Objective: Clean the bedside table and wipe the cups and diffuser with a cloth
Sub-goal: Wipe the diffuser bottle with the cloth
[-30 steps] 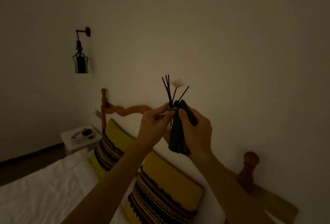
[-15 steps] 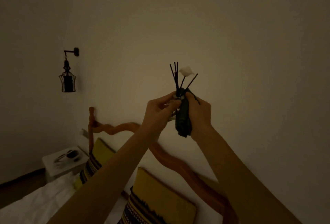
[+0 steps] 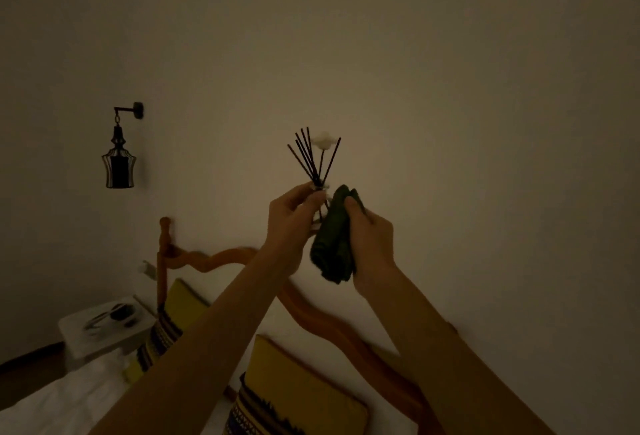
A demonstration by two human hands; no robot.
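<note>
Cloth (image 3: 334,247) now right of diffuser (image 3: 317,171)

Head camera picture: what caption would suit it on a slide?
Left hand holds a reed diffuser aloft while the right hand grips a dark folded cloth beside it.

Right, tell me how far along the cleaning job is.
Done: nothing here proves a finished step. In hand: the left hand holds the diffuser up by its neck, reeds upright, while the right hand grips the dark cloth against its side, so the diffuser is being wiped. Left: the bedside table across the bed has dark items on it; whether those are cups is too dim to tell.
</note>
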